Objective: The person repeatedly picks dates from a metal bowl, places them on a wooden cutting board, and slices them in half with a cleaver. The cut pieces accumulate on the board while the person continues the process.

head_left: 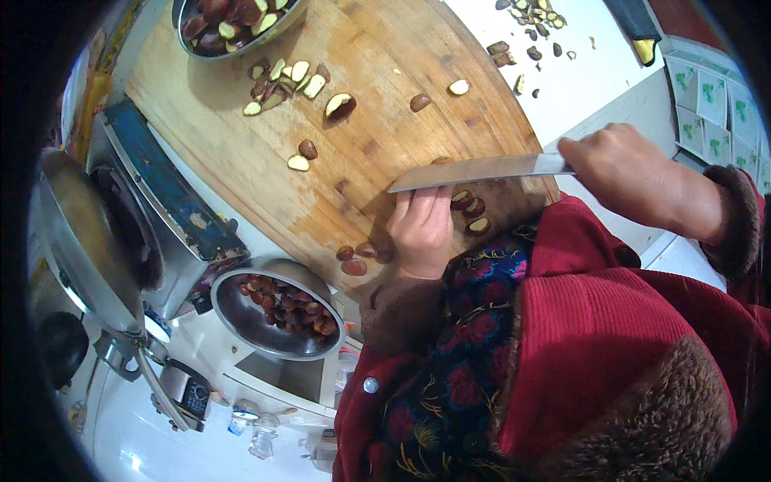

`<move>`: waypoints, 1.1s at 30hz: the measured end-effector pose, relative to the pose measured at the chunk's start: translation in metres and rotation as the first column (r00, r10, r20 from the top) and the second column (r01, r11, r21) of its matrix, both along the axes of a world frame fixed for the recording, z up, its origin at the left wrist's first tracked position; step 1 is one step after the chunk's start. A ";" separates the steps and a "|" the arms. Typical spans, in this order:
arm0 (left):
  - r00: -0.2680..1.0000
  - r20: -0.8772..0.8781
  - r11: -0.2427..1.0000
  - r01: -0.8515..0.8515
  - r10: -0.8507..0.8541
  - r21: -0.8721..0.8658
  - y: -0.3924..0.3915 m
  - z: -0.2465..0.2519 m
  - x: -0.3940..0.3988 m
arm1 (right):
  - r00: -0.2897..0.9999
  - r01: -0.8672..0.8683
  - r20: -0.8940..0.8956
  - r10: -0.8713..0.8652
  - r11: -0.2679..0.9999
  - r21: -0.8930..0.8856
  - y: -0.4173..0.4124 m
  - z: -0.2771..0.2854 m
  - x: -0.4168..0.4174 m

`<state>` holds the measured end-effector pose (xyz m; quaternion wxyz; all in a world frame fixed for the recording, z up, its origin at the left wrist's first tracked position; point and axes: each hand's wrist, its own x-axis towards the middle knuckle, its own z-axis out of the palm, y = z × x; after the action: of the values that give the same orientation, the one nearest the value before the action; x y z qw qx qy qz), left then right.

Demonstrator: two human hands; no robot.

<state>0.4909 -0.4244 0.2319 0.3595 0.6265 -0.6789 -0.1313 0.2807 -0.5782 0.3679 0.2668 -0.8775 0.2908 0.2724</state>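
My right hand (626, 172) grips the handle of a kitchen cleaver (482, 172), its blade stretching left over a wooden cutting board (373, 36). My left hand (424, 232) rests on the board, fingertips close under the blade; whether a chestnut is beneath them is hidden. Just right of those fingers lie several cut chestnut pieces (479, 225). Whole-looking chestnuts (353, 267) sit to the left of the wrist. Farther up the board are a pile of cut chestnuts (289, 81), a chestnut with pale flesh showing (340, 107) and a few scattered pieces (420, 102).
A steel bowl (241, 54) of cut chestnuts stands on the board's upper left. Another steel bowl (232, 307) with brown chestnuts is at lower left, near a gas stove (174, 181) bearing a large wok (90, 241). Chestnut scraps (533, 53) lie on the white surface at upper right.
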 end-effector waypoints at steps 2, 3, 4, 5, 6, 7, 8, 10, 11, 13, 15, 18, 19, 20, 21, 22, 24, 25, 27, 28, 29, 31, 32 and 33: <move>0.998 -0.059 1.000 -0.012 0.012 -0.004 -0.003 0.001 -0.005 | 0.993 0.050 0.102 -0.060 0.994 0.101 0.003 -0.039 0.001; 0.998 -0.058 1.000 -0.014 0.013 -0.013 -0.001 0.001 -0.005 | 0.983 0.073 0.161 -0.088 0.992 0.100 0.014 -0.053 0.010; 0.999 -0.044 1.000 -0.005 0.004 -0.023 0.001 -0.003 -0.005 | 0.965 0.103 0.232 -0.124 0.990 0.101 0.021 -0.069 0.020; 1.000 -0.026 0.999 -0.011 0.010 -0.031 0.004 -0.004 -0.004 | 0.959 0.078 0.268 -0.092 0.995 0.064 0.026 -0.070 0.030; 1.000 0.011 1.000 -0.016 0.016 -0.021 0.005 -0.005 -0.002 | 0.951 0.056 0.303 -0.062 0.998 0.026 0.030 -0.071 0.039; 0.999 0.044 1.000 -0.005 0.006 -0.013 0.004 -0.004 0.000 | 0.944 0.095 0.319 -0.080 0.995 -0.030 0.032 -0.076 0.043; 0.997 0.077 1.000 0.006 -0.006 -0.006 0.004 -0.004 0.002 | 0.942 0.107 0.323 -0.095 0.994 -0.021 0.035 -0.076 0.042; 0.997 0.079 1.000 -0.022 0.023 -0.014 0.003 -0.002 0.000 | 0.934 0.133 0.335 -0.124 0.991 -0.003 0.039 -0.073 0.039; 0.996 0.082 0.999 -0.035 0.036 -0.019 0.001 0.001 0.000 | 0.925 0.171 0.345 -0.158 0.985 -0.008 0.039 -0.072 0.035; 0.998 0.062 0.999 -0.021 0.018 0.043 -0.002 0.008 -0.002 | 0.906 0.245 0.359 -0.224 0.969 -0.015 0.039 -0.072 0.021; 0.997 0.079 0.997 -0.004 -0.002 0.076 -0.001 0.011 -0.002 | 0.919 0.258 0.303 -0.251 0.966 0.015 0.037 -0.068 0.010; 0.987 0.156 0.998 0.017 -0.026 0.059 -0.001 0.006 -0.001 | 0.910 0.268 0.333 -0.249 0.963 -0.013 0.042 -0.065 -0.013; 0.983 0.184 0.999 0.006 -0.015 0.050 0.002 0.007 0.000 | 0.911 0.254 0.337 -0.237 0.967 -0.006 0.044 -0.061 -0.016; 0.977 0.212 0.999 -0.005 -0.004 0.041 0.004 0.008 0.000 | 0.913 0.240 0.341 -0.226 0.971 0.000 0.046 -0.057 -0.019; 0.974 0.227 0.999 -0.009 0.001 0.035 0.006 0.007 0.001 | 0.918 0.234 0.332 -0.217 0.972 -0.011 0.048 -0.055 -0.023; 0.972 0.235 1.000 -0.003 -0.003 0.026 0.007 0.002 0.000 | 0.923 0.239 0.317 -0.218 0.971 -0.027 0.051 -0.055 -0.031; 0.975 0.224 1.000 0.010 -0.010 -0.002 0.008 -0.005 0.001 | 0.930 0.255 0.288 -0.229 0.965 -0.057 0.057 -0.051 -0.040; 0.978 0.211 1.000 0.001 0.002 -0.013 0.011 -0.006 0.002 | 0.934 0.253 0.277 -0.227 0.966 -0.061 0.059 -0.048 -0.042; 0.984 0.178 0.999 -0.003 0.010 -0.042 0.012 -0.009 0.001 | 0.940 0.259 0.245 -0.238 0.964 -0.060 0.062 -0.038 -0.047; 0.987 0.159 0.998 0.003 0.006 -0.060 0.010 -0.012 0.000 | 0.942 0.269 0.223 -0.251 0.962 -0.054 0.064 -0.031 -0.051; 0.990 0.140 0.997 0.008 0.003 -0.078 0.008 -0.014 -0.002 | 0.943 0.278 0.201 -0.263 0.959 -0.048 0.067 -0.027 -0.053; 0.989 0.146 0.998 -0.007 0.017 -0.068 0.007 -0.008 -0.003 | 0.947 0.283 0.173 -0.270 0.958 -0.054 0.075 -0.018 -0.050; 0.988 0.151 0.998 -0.008 0.017 -0.065 0.006 -0.007 -0.004 | 0.946 0.292 0.161 -0.280 0.955 -0.059 0.078 -0.016 -0.050; 0.988 0.151 0.997 -0.010 0.021 -0.070 0.004 -0.006 -0.004 | 0.942 0.299 0.177 -0.287 0.953 -0.042 0.080 -0.016 -0.051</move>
<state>0.4868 -0.4200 0.2256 0.3294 0.6272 -0.7035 -0.0571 0.2301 -0.4982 0.3517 0.2977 -0.8530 0.4036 0.1444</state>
